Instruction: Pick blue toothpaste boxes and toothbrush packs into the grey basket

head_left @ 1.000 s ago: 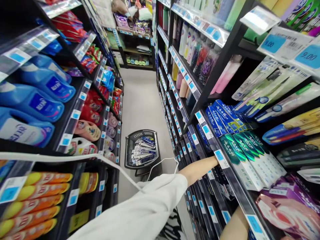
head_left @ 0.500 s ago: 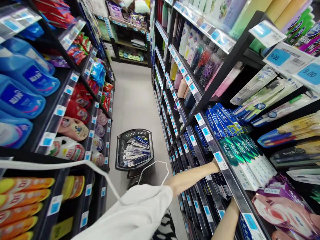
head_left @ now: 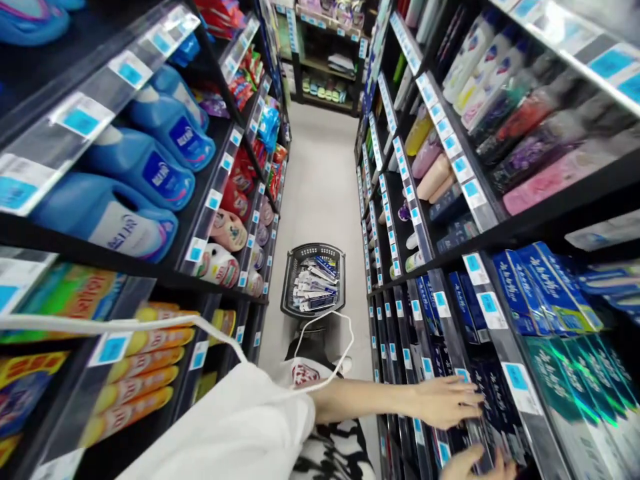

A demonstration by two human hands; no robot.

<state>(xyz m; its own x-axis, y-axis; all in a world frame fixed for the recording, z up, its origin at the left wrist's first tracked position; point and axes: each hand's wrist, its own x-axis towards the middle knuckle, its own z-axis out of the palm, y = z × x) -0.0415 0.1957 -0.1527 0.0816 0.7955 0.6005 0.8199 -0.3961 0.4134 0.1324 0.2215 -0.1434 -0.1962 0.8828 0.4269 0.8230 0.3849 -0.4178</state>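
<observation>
left: blue jugs (head_left: pixel 159 175) | below: orange tubes (head_left: pixel 150 364) | right: pink bottle (head_left: pixel 555 179) | centre: pale floor (head_left: pixel 325 173)

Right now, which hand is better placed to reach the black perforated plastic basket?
Probably the left hand: it lies nearer the basket; the right hand is farther off, at the picture's bottom edge.

The single head camera looks forward and steeply down the aisle (head_left: pixel 325 167) from above the hands (head_left: pixel 445 402).

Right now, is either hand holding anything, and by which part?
Can't tell: the left hand has its fingers at the dark boxes, the right hand is partly cut off below; no clear grip shows.
</observation>
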